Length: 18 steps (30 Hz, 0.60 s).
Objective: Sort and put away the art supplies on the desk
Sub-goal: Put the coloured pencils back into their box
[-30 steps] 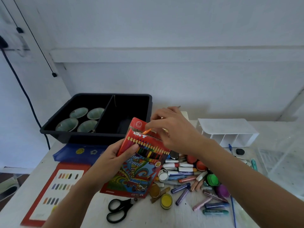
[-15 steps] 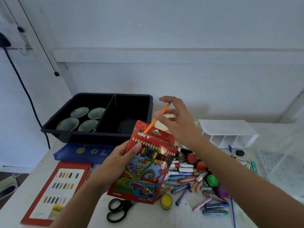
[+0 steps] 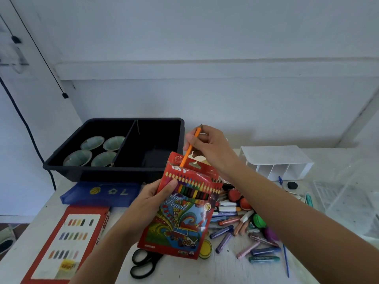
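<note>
Pinching the orange pencil [image 3: 185, 158], right grip [image 3: 213, 149] sits above the pencil box [image 3: 180, 220] clasped in left grip [image 3: 149, 199].

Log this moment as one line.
left hand: holds red cardboard colour-pencil box | right hand: pinches orange wooden pencil | pencil: tilted, lower end at box's open top

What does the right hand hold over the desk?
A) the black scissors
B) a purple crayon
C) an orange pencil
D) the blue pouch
C: the right hand pinches the orange pencil, its lower end at the open top of the pencil box that the left hand grips.
</note>
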Available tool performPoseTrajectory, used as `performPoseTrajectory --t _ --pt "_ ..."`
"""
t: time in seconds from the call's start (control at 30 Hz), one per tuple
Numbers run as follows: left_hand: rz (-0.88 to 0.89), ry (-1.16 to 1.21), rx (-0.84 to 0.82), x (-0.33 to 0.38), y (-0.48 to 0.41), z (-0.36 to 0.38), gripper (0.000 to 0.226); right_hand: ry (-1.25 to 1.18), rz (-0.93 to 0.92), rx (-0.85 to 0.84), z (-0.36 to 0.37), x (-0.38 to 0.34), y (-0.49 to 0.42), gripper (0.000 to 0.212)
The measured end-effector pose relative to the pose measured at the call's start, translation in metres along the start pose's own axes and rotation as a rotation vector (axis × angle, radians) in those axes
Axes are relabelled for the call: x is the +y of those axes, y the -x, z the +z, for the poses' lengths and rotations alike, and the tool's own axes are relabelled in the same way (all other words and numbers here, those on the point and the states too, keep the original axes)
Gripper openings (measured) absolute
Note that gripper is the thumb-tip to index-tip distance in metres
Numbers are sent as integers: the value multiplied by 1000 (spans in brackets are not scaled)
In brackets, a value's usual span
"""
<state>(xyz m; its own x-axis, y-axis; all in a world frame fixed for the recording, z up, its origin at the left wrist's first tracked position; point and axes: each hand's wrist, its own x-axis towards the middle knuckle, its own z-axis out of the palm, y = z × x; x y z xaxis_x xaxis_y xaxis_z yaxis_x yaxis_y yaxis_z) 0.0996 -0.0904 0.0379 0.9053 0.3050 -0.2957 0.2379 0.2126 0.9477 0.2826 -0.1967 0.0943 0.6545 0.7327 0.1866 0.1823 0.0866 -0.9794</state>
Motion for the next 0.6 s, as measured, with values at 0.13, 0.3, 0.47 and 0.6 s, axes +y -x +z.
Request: performPoseTrajectory --t 0.13,0.3,0.47,0.6 --pt "-18 19 -42 -1 1 1 26 16 -23 -67 1 -2 -2 21" --pt "51 6 -15 6 1 3 24 24 -102 -51 -4 -12 -7 20" --pt "76 -3 -17 11 -2 7 21 -77 -68 90 -14 -12 -11 15" --pt "56 -54 -28 5 -4 9 18 -145 -28 173 -26 -11 -14 14"
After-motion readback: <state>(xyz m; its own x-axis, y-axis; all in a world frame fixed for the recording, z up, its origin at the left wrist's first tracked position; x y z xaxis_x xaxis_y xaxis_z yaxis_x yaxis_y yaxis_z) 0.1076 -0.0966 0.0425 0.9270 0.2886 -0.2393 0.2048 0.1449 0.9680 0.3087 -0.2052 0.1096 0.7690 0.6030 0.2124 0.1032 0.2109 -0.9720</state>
